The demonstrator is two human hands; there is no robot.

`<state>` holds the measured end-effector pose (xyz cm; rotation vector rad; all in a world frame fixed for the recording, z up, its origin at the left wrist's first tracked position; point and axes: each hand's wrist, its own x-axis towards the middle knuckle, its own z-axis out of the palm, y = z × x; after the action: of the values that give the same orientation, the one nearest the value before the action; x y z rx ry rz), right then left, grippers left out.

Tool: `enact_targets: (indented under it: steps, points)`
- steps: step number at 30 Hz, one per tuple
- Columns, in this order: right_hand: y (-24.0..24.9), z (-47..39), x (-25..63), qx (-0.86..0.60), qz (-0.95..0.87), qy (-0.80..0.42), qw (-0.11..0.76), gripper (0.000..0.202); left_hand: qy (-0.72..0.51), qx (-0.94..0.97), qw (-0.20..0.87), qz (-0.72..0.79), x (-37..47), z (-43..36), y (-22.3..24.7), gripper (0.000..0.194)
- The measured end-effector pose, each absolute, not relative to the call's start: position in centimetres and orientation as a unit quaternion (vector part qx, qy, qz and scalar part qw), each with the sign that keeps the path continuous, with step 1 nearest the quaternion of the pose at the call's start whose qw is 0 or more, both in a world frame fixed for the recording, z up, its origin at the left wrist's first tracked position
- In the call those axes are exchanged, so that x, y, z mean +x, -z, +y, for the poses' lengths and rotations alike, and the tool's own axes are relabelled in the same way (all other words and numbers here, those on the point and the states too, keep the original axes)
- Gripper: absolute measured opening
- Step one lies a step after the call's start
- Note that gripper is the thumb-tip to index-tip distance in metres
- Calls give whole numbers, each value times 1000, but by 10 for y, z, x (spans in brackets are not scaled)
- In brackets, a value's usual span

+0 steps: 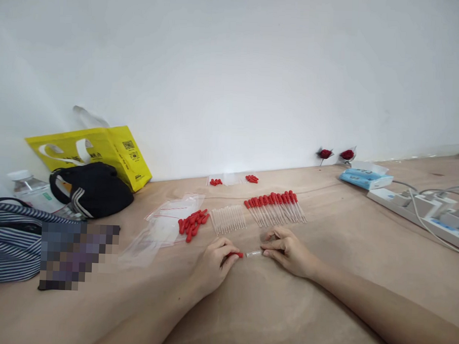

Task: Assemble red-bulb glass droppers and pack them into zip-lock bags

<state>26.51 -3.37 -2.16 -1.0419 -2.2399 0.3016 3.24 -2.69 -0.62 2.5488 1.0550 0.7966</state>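
Note:
My left hand (213,265) pinches a small red rubber cap (238,254) between thumb and fingers. My right hand (287,250) holds a clear plastic tube (254,253), its end pointing at the cap with a small gap between them. Just beyond my hands lie a loose heap of red caps (192,223), a row of bare clear tubes (228,218) and a row of tubes with red caps fitted (275,207). Both hands rest on the wooden tabletop (284,306).
Clear zip bags (166,225) lie left of the caps, and two small bags with red caps (232,180) sit by the wall. A yellow bag (101,148), black pouch (90,188), water bottle (29,188) and striped cloth (9,238) stand left. A tissue pack (366,178) and power strips (425,211) lie right.

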Motion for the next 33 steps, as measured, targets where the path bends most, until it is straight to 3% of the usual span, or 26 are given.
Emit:
enact_targets:
  steps: [6,13,27,33]
  points:
    - [18,-43,259,-426,-835,-40,345,18,-314,857,144,383,30,-29,7,10]
    - [16,-48,246,-433,-828,-57,351,9,-312,838,172,413,31,-30,5,12]
    - [21,-51,234,-380,-844,-57,374,14,-333,785,292,434,33,-25,11,17]
    - [17,-53,234,-366,-863,-60,344,16,-321,793,263,446,33,-29,7,18]
